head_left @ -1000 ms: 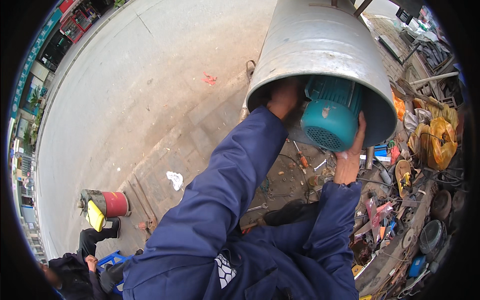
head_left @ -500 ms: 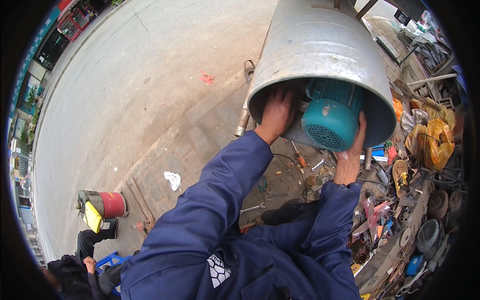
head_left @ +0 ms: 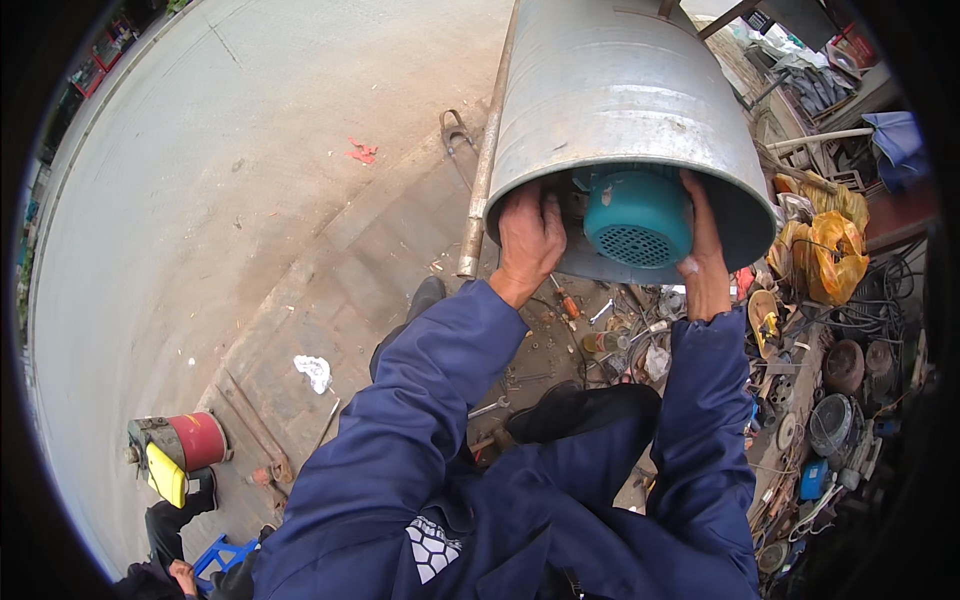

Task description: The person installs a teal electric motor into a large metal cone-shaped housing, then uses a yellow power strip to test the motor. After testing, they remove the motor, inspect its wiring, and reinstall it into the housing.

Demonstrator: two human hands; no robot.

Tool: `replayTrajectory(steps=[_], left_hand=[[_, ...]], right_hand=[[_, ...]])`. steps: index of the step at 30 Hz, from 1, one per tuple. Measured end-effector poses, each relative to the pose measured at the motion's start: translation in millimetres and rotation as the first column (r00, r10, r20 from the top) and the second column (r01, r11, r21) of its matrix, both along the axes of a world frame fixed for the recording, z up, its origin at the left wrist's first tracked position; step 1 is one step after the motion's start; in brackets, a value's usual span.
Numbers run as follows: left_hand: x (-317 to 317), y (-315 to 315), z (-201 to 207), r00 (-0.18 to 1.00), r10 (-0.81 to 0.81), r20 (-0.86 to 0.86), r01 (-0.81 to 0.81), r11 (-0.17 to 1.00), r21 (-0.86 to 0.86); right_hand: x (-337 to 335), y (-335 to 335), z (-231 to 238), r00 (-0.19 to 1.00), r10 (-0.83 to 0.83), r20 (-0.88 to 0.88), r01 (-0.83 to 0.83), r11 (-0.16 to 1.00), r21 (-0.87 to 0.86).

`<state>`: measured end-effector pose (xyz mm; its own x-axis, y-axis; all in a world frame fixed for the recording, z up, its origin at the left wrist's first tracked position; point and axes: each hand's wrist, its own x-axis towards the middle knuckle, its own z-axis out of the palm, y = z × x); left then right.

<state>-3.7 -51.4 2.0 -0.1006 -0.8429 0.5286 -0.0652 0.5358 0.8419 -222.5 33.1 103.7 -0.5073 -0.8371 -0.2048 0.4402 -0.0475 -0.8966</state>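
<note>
A large grey metal cylinder [head_left: 625, 105] lies with its open end toward me. Just inside the mouth sits a teal electric motor [head_left: 640, 225], its round grille facing me; the rest of it is hidden in the shade. My left hand [head_left: 530, 240] reaches in at the cylinder's left inner wall, left of the motor. Its fingertips are hidden, so I cannot tell what they hold. On the other side, my right hand [head_left: 706, 250] grips the motor's right flank, with the fingers running up along the casing.
A metal pipe [head_left: 487, 150] lies along the cylinder's left side. Below are a screwdriver [head_left: 567, 303] and wrenches [head_left: 490, 407]. Scrap, cables and yellow plastic bags [head_left: 835, 260] crowd the right. At lower left, a person's hand [head_left: 182, 575] shows near a red canister [head_left: 198, 440].
The motor sits deeper in the cylinder's mouth. My left hand has shifted away from the motor toward the left wall; my right hand has slid farther up its side. The view has shifted too.
</note>
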Motion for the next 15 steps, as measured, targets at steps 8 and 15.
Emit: replayTrajectory(steps=[8,15], left_hand=[[14,33,18,0.941,-0.32,-0.108,0.336,0.918,0.208],[17,34,15,0.927,-0.37,-0.065,0.375,0.9,0.221]], right_hand=[[23,-27,25,0.93,0.108,-0.352,-0.028,0.974,0.224],[33,-40,28,0.879,0.12,-0.461,-0.001,0.968,0.249]])
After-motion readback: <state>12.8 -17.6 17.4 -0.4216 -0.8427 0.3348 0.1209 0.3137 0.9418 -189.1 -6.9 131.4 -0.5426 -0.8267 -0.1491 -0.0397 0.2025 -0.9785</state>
